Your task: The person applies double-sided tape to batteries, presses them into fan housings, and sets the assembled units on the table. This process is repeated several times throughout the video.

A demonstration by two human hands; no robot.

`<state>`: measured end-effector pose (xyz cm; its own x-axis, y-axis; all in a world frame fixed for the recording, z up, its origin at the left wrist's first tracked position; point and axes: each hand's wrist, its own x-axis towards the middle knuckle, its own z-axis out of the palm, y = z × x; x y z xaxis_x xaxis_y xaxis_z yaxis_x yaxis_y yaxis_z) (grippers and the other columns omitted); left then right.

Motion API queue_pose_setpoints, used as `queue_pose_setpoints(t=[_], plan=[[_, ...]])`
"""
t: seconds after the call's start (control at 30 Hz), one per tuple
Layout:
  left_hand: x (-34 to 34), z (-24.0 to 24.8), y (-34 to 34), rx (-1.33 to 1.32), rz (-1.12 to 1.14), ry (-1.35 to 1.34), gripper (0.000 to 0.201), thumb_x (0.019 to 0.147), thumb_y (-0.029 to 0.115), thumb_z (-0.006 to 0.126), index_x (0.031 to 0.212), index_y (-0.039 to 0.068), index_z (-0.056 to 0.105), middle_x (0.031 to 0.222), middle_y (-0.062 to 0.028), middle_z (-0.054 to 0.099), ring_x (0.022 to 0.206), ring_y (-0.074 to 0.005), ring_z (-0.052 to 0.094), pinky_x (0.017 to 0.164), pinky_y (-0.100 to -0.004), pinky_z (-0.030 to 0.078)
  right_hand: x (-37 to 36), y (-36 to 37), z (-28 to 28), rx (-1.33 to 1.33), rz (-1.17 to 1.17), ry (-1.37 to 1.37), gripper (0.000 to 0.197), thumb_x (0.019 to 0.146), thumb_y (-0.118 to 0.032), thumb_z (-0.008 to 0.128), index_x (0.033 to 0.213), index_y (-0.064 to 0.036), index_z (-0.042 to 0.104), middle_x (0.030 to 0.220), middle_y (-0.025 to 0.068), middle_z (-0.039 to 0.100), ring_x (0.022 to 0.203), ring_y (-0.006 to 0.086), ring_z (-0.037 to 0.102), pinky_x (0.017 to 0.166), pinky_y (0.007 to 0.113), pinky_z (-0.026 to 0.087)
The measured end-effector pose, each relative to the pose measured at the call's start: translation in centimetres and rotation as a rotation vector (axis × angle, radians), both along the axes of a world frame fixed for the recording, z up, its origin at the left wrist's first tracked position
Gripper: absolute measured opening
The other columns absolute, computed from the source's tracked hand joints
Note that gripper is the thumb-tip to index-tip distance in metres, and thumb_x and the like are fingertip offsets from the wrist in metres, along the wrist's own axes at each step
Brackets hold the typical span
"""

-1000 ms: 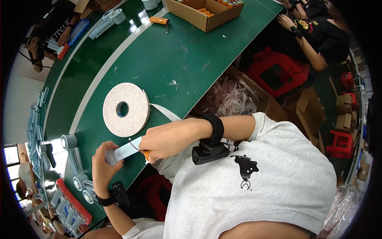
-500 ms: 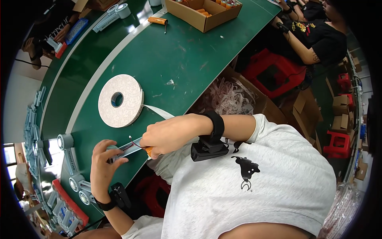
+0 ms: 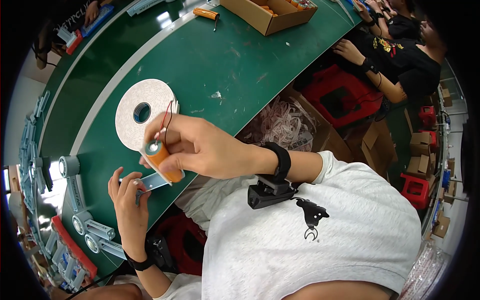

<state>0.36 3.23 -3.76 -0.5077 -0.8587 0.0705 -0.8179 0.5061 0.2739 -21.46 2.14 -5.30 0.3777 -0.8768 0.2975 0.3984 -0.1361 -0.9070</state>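
Observation:
My right hand grips an orange cylindrical battery between thumb and fingers, tilted, its metal end toward the upper left. Red and black wires stick up from it, and a pale strip runs along its side. Just below, my left hand pinches a light blue plastic fan handle shell, whose far end passes behind the battery. Whether the battery touches the shell I cannot tell. Beyond my right hand a big roll of white double-sided tape lies flat on the green table.
Light blue fans lie along the left, near a red tray of parts. A cardboard box of batteries and one loose battery are at the far side. Right of the table are a scrap box, a red stool and a co-worker's hand.
My right hand has risen from the shell toward the tape roll, bringing the battery and its wires into plain sight. My left hand still holds the shell. The whole view has shifted slightly.

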Motion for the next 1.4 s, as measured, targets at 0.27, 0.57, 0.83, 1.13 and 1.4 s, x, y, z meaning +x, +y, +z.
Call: queue_pose_setpoints(t=[0.27, 0.57, 0.83, 1.13, 1.4], plan=[[1.4, -0.2, -0.6, 0.078, -0.005, 0.356, 0.013, 0.07, -0.005, 0.057, 0.081, -0.001, 0.051, 0.094, -0.0106, 0.058, 0.109, -0.034, 0.046, 0.093, -0.044, 0.033, 1.4, -1.1, -1.4, -0.338, -0.092, 0.297, 0.032, 0.077, 0.002, 0.058, 0.105, -0.0022, 0.043, 0.09, 0.0121, 0.058, 0.074, 0.0223, 0.061, 0.067, 0.027, 0.048], [0.4, -1.5, -0.2, -0.096, 0.066, 0.334, 0.015, 0.075, -0.006, 0.051, 0.09, -0.004, 0.052, 0.093, -0.0117, 0.057, 0.098, -0.0281, 0.049, 0.084, -0.0379, 0.037, 1.8, -0.3, -1.3, -0.576, -0.05, 0.325, 0.022, 0.076, 0.002, 0.059, 0.095, -0.0009, 0.05, 0.088, 0.0103, 0.059, 0.071, 0.0214, 0.061, 0.062, 0.028, 0.05], [0.5, -2.4, 0.0, -0.085, 0.166, 0.336, 0.017, 0.082, -0.004, 0.045, 0.099, -0.004, 0.046, 0.098, -0.0109, 0.056, 0.088, -0.0256, 0.047, 0.082, -0.0345, 0.037, 2.2, 0.1, -0.4, -0.478, 0.004, 0.505, 0.016, 0.075, 0.001, 0.059, 0.089, 0.0004, 0.05, 0.088, 0.0126, 0.059, 0.073, 0.0255, 0.062, 0.06, 0.029, 0.05], [0.2, -2.3, -0.3, -0.215, 0.124, 0.271, 0.015, 0.086, 0.0, 0.042, 0.1, -0.004, 0.045, 0.098, -0.0111, 0.055, 0.081, -0.0247, 0.048, 0.08, -0.0344, 0.038, 3.4, 0.0, -1.5, -0.786, -0.167, 0.648, 0.016, 0.074, -0.002, 0.06, 0.085, -0.0012, 0.048, 0.082, 0.0111, 0.059, 0.075, 0.0288, 0.061, 0.062, 0.037, 0.049], [0.3, -2.6, 0.1, -0.11, 0.304, 0.386, 0.016, 0.088, 0.005, 0.039, 0.099, -0.003, 0.047, 0.094, -0.0102, 0.055, 0.069, -0.0193, 0.045, 0.067, -0.0302, 0.04, 5.0, -1.6, -1.2, -0.549, 0.137, 0.979, 0.017, 0.074, -0.003, 0.056, 0.09, -0.0041, 0.056, 0.078, 0.0129, 0.062, 0.082, 0.03, 0.059, 0.065, 0.039, 0.048]])
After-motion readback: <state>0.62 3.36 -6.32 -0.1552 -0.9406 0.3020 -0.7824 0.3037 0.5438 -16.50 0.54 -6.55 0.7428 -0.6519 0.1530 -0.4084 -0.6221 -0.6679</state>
